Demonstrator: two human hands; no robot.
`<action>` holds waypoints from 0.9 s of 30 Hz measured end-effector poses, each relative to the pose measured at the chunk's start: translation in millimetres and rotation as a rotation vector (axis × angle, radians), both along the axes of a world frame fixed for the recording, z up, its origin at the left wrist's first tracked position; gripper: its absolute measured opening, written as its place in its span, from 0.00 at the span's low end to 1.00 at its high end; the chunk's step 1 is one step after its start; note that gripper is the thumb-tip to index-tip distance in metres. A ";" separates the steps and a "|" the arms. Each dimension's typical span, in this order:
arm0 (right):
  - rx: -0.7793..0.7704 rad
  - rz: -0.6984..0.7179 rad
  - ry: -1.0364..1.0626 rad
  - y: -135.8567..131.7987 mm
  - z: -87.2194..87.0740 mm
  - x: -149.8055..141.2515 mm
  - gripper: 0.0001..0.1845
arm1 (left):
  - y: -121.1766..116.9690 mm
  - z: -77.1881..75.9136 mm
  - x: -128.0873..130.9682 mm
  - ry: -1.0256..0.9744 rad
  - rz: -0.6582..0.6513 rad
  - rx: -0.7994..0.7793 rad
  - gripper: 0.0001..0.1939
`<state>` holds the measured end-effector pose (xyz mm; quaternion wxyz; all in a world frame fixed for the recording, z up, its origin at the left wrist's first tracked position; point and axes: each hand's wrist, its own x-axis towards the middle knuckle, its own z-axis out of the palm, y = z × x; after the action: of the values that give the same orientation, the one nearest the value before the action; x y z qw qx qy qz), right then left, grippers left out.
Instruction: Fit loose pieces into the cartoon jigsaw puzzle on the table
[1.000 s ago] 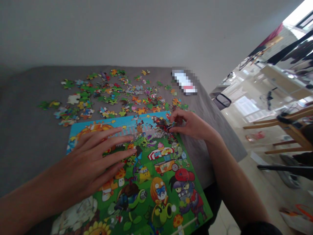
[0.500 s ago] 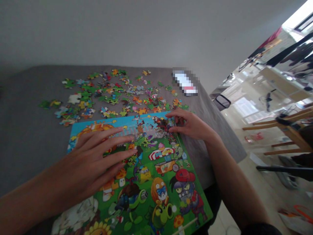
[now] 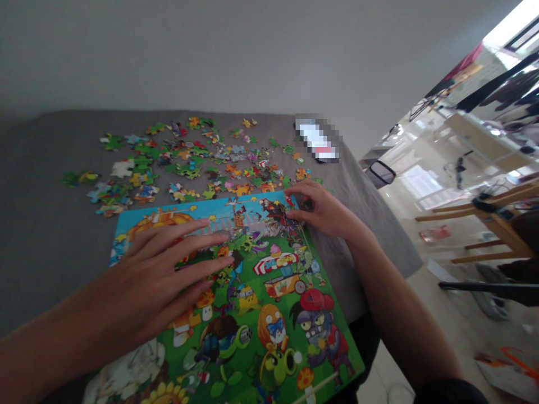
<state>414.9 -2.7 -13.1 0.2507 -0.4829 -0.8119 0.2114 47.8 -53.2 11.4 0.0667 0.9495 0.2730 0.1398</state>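
1. Grey cloth cover under everything, running from the left of the view to a corner past the right hand.
2. Loose jigsaw pieces in green, orange, blue and white, in a wide scatter beyond the top edge of the picture board, some overlapping, a few strays off to the left. Best sorted by colour, picture side up, within easy reach.
3. Left hand open and flat, palm down, fingers spread, gripping nothing, resting on the picture board. Light, even pressure works best here: enough to stop any sliding, never enough to buckle the surface.
4. Picture board itself lying flat on the cloth, angled, with cartoon plants and zombies on green below a blue strip; joined pieces or solid print, too fine to tell.
5. Right hand at the board's top right, fingers curled, thumb and forefinger close together over a dark patch of the picture; any piece between them impossible to make out. Fingertips on a piece's edges, not its face, and small, straight presses give the surest control.
6. Blurred, pixelated object near the far corner of the cloth, beyond the right hand, unreadable.
7. Wooden chair on the tiled floor at far right, well out of reach.
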 end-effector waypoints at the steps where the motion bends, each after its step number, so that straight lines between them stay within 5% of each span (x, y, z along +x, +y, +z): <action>1: 0.002 -0.013 -0.014 0.6 -1.1 0.9 0.23 | -0.5 -0.1 0.3 0.006 0.009 -0.009 0.22; 14: -0.041 -0.098 -0.055 8.1 -1.9 9.7 0.34 | 4.8 -4.6 -0.6 0.006 -0.060 0.033 0.22; 21: 0.130 -0.283 0.133 8.3 5.4 20.3 0.17 | 7.7 -4.9 -3.4 0.015 -0.065 0.079 0.22; 24: 0.133 -0.220 0.130 8.5 5.6 6.1 0.13 | 13.2 -5.6 -6.7 0.024 -0.029 0.069 0.21; 27: 0.074 0.006 0.068 14.5 12.4 -16.2 0.13 | 18.9 -6.0 -10.2 0.012 0.029 0.047 0.19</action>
<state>398.6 11.8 -0.7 0.2950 -0.4634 -0.8117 0.1984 37.6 -34.3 5.4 0.0409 0.9475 0.2840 0.1413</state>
